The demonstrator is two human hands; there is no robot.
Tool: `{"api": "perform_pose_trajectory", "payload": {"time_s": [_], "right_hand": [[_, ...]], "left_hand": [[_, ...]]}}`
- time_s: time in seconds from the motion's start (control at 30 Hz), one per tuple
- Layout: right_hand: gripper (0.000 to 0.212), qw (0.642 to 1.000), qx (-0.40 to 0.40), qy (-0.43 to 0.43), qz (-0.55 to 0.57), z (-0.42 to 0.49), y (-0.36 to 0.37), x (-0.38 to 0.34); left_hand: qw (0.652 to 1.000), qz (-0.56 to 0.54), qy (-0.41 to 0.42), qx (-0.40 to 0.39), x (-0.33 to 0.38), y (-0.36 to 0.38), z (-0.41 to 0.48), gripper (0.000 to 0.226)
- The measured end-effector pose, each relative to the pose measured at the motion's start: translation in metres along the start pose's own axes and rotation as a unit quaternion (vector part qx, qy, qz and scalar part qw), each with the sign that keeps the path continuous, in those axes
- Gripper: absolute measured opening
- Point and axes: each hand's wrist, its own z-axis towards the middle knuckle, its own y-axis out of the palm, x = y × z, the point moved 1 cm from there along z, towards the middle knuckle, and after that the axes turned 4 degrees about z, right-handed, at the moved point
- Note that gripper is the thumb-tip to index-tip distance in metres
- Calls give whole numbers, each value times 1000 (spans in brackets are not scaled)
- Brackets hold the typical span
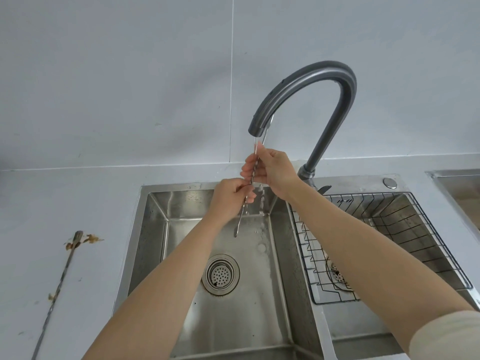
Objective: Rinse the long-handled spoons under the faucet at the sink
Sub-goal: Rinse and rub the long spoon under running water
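A long-handled metal spoon hangs almost upright under the dark grey faucet, in the running water. My right hand grips its upper part just below the spout. My left hand pinches the twisted handle lower down, over the left sink basin. The spoon's lower end points down into the basin. A second long-handled spoon lies on the counter at the left, with brown food bits around its head.
The steel sink has a drain strainer in the left basin. A black wire rack sits in the right basin. The pale counter runs along the left, with a tiled wall behind. Another steel basin edge shows at far right.
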Motion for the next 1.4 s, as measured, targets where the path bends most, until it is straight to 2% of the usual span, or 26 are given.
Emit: {"api": "perform_pose_trajectory", "payload": {"time_s": [0.17, 0.23, 0.5, 0.77, 0.97, 1.2, 1.4], "right_hand": [[13, 999, -37, -15, -20, 2, -5, 2], [19, 999, -42, -18, -18, 2, -6, 1], [17, 999, 6, -38, 2, 7, 0, -14], [26, 997, 61, -54, 2, 8, 6, -23], [26, 998, 34, -29, 39, 2, 8, -12], [20, 1000, -13, 15, 1, -8, 13, 9], [24, 999, 21, 29, 20, -8, 12, 15]], "left_hand": [[999, -41, -11, -7, 4, 3, 3, 18], [996, -80, -20, -13, 7, 3, 4, 17], [987, -154, -27, -32, 21, -2, 9, 23], [989, -140, -28, -35, 32, -6, 15, 32], [990, -133, -28, -26, 23, -8, 8, 22], [984, -157, -79, -40, 0, -9, -14, 16], [984, -137, -91, -74, -27, 0, -36, 17]]}}
